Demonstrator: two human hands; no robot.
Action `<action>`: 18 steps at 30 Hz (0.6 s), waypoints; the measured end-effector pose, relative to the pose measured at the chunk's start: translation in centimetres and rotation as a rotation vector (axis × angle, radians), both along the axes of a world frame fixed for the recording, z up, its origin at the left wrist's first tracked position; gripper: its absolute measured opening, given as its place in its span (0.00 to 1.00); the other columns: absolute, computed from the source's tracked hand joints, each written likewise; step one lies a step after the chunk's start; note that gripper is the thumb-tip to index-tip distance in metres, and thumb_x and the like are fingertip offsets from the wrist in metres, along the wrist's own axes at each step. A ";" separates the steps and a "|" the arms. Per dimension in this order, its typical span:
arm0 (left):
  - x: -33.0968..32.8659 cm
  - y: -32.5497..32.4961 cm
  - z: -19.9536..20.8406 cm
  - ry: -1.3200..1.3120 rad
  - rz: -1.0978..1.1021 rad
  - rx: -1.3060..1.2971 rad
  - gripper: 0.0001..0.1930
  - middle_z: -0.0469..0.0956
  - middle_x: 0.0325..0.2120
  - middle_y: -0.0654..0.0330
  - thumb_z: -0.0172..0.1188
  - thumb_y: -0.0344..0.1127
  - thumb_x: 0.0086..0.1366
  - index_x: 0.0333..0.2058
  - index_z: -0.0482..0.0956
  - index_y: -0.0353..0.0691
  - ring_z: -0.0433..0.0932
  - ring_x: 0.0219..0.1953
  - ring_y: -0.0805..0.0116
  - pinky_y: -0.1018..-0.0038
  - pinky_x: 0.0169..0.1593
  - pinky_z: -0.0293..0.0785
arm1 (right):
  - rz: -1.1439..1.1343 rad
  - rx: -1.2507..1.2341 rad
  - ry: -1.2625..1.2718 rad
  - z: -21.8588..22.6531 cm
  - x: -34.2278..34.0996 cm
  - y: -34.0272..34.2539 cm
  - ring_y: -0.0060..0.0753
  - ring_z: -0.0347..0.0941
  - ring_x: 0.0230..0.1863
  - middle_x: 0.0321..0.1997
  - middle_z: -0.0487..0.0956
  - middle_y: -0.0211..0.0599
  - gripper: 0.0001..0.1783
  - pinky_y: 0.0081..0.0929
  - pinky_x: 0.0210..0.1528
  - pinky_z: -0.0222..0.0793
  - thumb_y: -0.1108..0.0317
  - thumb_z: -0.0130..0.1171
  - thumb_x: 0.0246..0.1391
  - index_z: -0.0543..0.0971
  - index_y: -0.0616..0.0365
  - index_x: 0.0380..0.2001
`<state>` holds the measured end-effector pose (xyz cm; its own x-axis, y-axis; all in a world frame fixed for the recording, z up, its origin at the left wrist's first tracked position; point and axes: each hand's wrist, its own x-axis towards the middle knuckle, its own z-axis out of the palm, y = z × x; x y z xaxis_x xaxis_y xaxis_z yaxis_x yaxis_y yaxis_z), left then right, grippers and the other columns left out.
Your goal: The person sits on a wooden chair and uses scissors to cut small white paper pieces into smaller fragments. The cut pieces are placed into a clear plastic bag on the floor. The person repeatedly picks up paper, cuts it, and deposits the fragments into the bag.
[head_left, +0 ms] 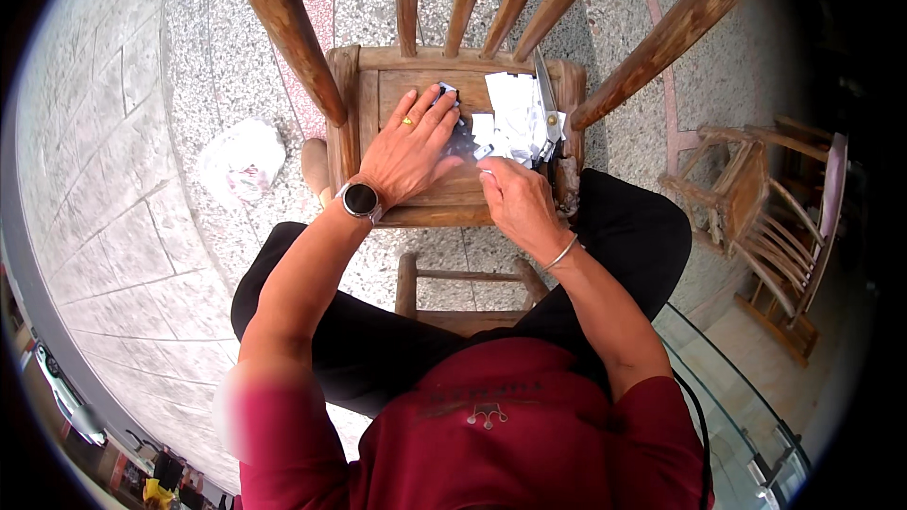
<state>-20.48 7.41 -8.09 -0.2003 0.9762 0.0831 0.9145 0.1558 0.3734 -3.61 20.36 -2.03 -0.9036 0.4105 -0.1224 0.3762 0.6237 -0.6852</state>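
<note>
My left hand [411,146] lies flat on the wooden chair seat [425,212], fingers stretched forward. Under and beside its fingertips shows a dark item with small white pieces [449,94], mostly hidden. My right hand [520,203] is closed in a pinch near the seat's front edge, thumb and fingertips together. Something small and pale shows at its fingertips, too small to name. Just beyond that hand lies a loose pile of white paper pieces [513,104]. On the pile's right side rest scissors [551,118], blades pointing away from me, dark handles toward me.
The chair's wooden back posts [283,28] and spindles rise at the far side. A white plastic bag [244,161] sits on the speckled floor to the left. Another wooden chair [756,198] and a glass-topped edge [727,387] are on the right.
</note>
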 end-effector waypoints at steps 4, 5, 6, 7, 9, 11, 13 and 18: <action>0.5 0.1 -0.4 -0.023 0.015 0.049 0.32 0.64 0.63 0.52 0.60 0.52 0.63 0.60 0.67 0.40 0.56 0.70 0.50 0.51 0.72 0.49 | -0.083 0.077 0.029 -0.9 -0.4 0.4 0.55 0.78 0.34 0.33 0.80 0.48 0.07 0.43 0.35 0.73 0.72 0.58 0.57 0.76 0.60 0.39; 0.5 0.1 0.1 -0.019 0.023 0.046 0.31 0.64 0.62 0.52 0.61 0.51 0.62 0.60 0.68 0.43 0.56 0.69 0.51 0.51 0.71 0.50 | -0.115 0.098 0.033 -1.0 -0.3 0.7 0.55 0.78 0.34 0.33 0.80 0.47 0.07 0.44 0.34 0.73 0.73 0.58 0.56 0.76 0.59 0.39; 0.7 0.0 0.8 -0.016 0.030 0.043 0.30 0.64 0.62 0.52 0.62 0.51 0.62 0.60 0.68 0.46 0.57 0.69 0.51 0.50 0.71 0.50 | -0.110 0.110 0.021 -1.3 -0.3 1.0 0.55 0.78 0.34 0.34 0.80 0.45 0.08 0.44 0.34 0.73 0.73 0.59 0.55 0.75 0.57 0.39; 0.8 0.0 1.3 -0.019 0.037 0.041 0.30 0.65 0.61 0.52 0.62 0.50 0.61 0.60 0.69 0.48 0.58 0.68 0.52 0.50 0.71 0.51 | -0.097 0.121 0.015 -1.4 -0.4 1.1 0.55 0.77 0.34 0.34 0.79 0.45 0.09 0.45 0.34 0.73 0.73 0.59 0.55 0.75 0.57 0.40; 1.2 0.3 1.2 -0.032 0.045 0.074 0.27 0.66 0.59 0.52 0.63 0.49 0.61 0.57 0.71 0.52 0.60 0.66 0.52 0.49 0.70 0.52 | -0.070 0.141 0.003 -1.6 -0.6 1.2 0.55 0.77 0.34 0.35 0.79 0.44 0.09 0.46 0.34 0.72 0.73 0.60 0.55 0.75 0.56 0.40; 1.5 0.6 0.9 -0.036 0.041 0.114 0.24 0.67 0.57 0.52 0.63 0.48 0.60 0.54 0.72 0.51 0.62 0.64 0.52 0.49 0.69 0.54 | -0.058 0.161 0.008 -2.1 -0.5 1.2 0.55 0.77 0.33 0.35 0.79 0.43 0.09 0.46 0.34 0.72 0.72 0.60 0.55 0.75 0.56 0.40; 1.7 0.9 0.0 -0.035 0.029 0.159 0.21 0.70 0.54 0.52 0.62 0.45 0.59 0.49 0.74 0.46 0.65 0.62 0.52 0.50 0.67 0.56 | -0.050 0.165 -0.002 -2.3 -0.6 1.2 0.55 0.77 0.33 0.35 0.78 0.43 0.09 0.47 0.34 0.72 0.71 0.61 0.55 0.75 0.56 0.39; 1.1 0.9 -1.1 0.003 0.002 0.177 0.14 0.69 0.47 0.54 0.59 0.37 0.61 0.46 0.74 0.44 0.68 0.54 0.53 0.55 0.62 0.62 | -0.039 0.173 -0.054 -2.2 -0.9 1.2 0.55 0.78 0.32 0.34 0.79 0.42 0.08 0.48 0.32 0.72 0.69 0.61 0.56 0.75 0.57 0.38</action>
